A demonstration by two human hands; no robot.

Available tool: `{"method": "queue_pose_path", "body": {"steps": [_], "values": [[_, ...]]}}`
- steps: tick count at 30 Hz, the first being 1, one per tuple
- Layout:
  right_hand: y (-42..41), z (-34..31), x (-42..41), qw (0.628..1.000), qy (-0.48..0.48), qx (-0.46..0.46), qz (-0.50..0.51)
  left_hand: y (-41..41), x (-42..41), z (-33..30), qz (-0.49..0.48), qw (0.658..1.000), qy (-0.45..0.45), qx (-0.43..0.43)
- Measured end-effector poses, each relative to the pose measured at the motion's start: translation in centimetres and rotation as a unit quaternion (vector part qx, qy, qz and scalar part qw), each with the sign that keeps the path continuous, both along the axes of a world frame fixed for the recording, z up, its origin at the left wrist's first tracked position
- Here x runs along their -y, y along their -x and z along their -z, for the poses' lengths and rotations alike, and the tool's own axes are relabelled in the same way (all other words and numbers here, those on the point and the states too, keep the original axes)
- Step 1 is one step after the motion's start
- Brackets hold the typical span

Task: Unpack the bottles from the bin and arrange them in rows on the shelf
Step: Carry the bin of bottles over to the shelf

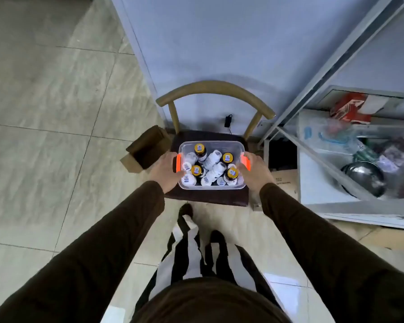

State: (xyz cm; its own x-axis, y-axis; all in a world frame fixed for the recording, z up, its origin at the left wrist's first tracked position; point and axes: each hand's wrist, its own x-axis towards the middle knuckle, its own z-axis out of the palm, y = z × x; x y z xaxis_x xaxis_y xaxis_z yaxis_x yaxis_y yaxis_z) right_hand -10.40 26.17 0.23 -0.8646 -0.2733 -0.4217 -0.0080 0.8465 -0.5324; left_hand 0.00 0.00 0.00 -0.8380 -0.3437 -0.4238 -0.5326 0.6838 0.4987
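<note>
Floor (44,136): pale tiles with a faint marble grain, spreading wide to the left of the hands
Wall (219,43): pale blue, standing beyond the hands
Brown box (147,146): open cardboard, on the floor just beyond and left of the left hand
Left hand (165,171): fingers closed round the left end of the bin, beside its orange latch (179,163); dark brown sleeve runs back to the body
Chair (216,99): curved wooden back rail against the wall, dark seat under both hands
Bin (211,187): clear plastic tub with no lid, resting on the chair seat between the two hands
Bottles (211,163): crowded inside the bin; several dark ones with yellow caps stand upright, the white ones lie tilted among them
Right hand (254,173): fingers closed on the right end of the bin at the second orange latch (245,161)
Striped bag (187,248): black and white, hanging below the hands, in front of the body
Shelf (336,201): white metal rack to the right of the right hand, blurred
Shelf contents: a red carton (351,110), a clear plastic bag (324,134) and a steel bowl (364,176), all well right of the bin
</note>
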Motion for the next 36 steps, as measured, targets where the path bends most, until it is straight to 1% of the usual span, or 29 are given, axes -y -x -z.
{"method": "queue_pose_path", "body": {"steps": [4,7,9,11,14,16,19,21,25,27,32,34,36], "values": [[1.6,2.8,1.0,0.995,-0.032,0.047,0.079,1.3,2.1,2.9,0.006,0.996,-0.053,0.076],[2.6,5.7,0.8,0.989,-0.090,0.049,0.108,2.1,3.2,5.7,-0.015,0.990,-0.100,0.100],[3.2,7.4,0.4,0.980,-0.099,0.085,0.148,2.4,3.7,7.5,-0.039,0.982,-0.125,0.135],[4.0,8.7,0.2,0.971,-0.086,0.119,0.191,2.8,3.9,9.1,-0.075,0.972,-0.151,0.165],[5.1,10.7,0.2,0.955,-0.060,0.160,0.242,3.3,3.7,11.3,-0.123,0.960,-0.195,0.161],[5.6,11.9,0.3,0.948,-0.029,0.182,0.260,3.8,3.5,12.7,-0.144,0.953,-0.219,0.153],[6.1,13.6,0.3,0.920,0.053,0.241,0.304,4.4,3.3,14.3,-0.146,0.956,-0.209,0.144],[6.4,14.6,0.2,0.906,0.075,0.272,0.316,4.7,3.0,15.1,-0.128,0.962,-0.203,0.130],[5.9,15.8,0.1,0.896,0.097,0.262,0.344,4.8,2.9,15.4,-0.140,0.948,-0.248,0.141],[5.6,15.8,-0.1,0.894,0.103,0.247,0.359,4.8,2.9,15.2,-0.142,0.945,-0.254,0.146],[4.7,14.4,-0.4,0.908,0.091,0.215,0.349,5.5,3.0,13.8,-0.133,0.944,-0.251,0.167],[3.7,13.3,-0.7,0.908,0.095,0.214,0.348,5.8,3.1,12.4,-0.126,0.944,-0.251,0.175],[2.4,12.0,-1.1,0.903,0.102,0.215,0.356,6.0,3.1,10.8,-0.097,0.949,-0.239,0.180]]}}
